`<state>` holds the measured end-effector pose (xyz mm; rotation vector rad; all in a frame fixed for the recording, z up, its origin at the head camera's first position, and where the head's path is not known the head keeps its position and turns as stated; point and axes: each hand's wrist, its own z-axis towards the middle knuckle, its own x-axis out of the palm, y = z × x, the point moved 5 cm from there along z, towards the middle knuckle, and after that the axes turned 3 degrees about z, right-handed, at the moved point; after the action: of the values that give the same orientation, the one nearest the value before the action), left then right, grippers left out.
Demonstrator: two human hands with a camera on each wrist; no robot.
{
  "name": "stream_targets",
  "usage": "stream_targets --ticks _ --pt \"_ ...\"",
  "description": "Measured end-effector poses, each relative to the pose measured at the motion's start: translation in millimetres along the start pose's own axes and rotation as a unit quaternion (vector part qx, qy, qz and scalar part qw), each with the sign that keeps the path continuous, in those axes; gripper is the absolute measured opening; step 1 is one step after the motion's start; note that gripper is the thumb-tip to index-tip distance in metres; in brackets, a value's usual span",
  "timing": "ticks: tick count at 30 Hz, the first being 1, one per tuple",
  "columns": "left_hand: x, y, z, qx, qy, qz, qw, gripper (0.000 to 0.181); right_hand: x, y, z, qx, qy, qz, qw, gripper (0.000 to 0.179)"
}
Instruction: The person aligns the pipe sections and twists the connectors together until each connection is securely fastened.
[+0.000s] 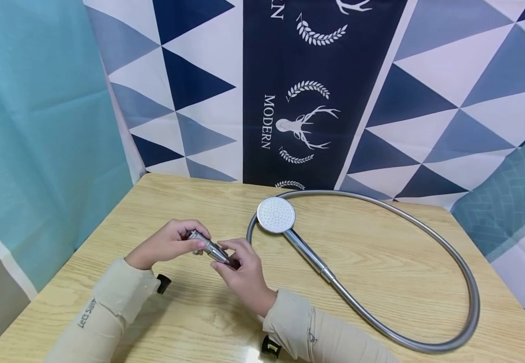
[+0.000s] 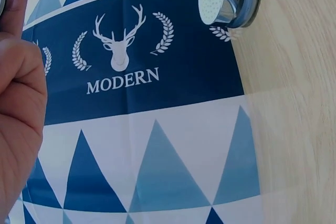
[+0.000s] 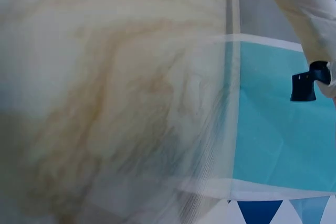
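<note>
In the head view, a small chrome metal fitting (image 1: 210, 247) with a roughly cylindrical body is held tilted over the table, between both hands. My left hand (image 1: 171, 242) grips its upper left end, thumb along the near side. The fingers and thumb of my right hand (image 1: 247, 272) pinch the darker lower right end. Fingers hide parts of the fitting, and its exact kind does not show. Curled fingers of my left hand (image 2: 21, 93) fill the left edge of the left wrist view. My right hand is outside the right wrist view.
A round shower head (image 1: 276, 215) lies to the right, its handle joined to a metal hose (image 1: 464, 272) looping across the wooden table (image 1: 189, 322). A patterned cloth (image 1: 208, 65) hangs behind. A black wrist device (image 1: 164, 284) sits at the left sleeve.
</note>
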<state>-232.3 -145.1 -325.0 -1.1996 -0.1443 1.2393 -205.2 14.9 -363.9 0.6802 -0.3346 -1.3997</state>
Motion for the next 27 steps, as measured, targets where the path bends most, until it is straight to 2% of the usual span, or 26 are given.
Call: stream_targets --ticks 4,9,13,19,27 --pt "-0.6 -0.6 0.2 -0.001 -0.003 -0.001 1.0000 0.013 0.6 5.2 -0.9 -0.053 -0.026 -0.024 0.9980 0.032" --pt "-0.7 -1.7 -0.2 -0.011 0.000 -0.005 0.9999 0.015 1.6 8.0 -1.1 -0.074 -0.040 -0.037 0.9957 0.030" --pt "-0.9 -1.8 -0.6 -0.017 0.003 -0.007 0.9998 0.014 2.2 6.3 -1.8 -0.062 -0.036 -0.029 0.9970 0.029" --pt "0.1 -1.4 -2.8 -0.012 0.010 -0.008 0.9999 0.012 5.3 2.5 -5.1 -0.038 -0.008 -0.009 0.9992 0.026" --pt "-1.5 -2.7 -5.5 -0.006 0.000 -0.002 1.0000 0.010 7.7 0.8 -4.6 0.025 0.017 0.025 0.9992 0.025"
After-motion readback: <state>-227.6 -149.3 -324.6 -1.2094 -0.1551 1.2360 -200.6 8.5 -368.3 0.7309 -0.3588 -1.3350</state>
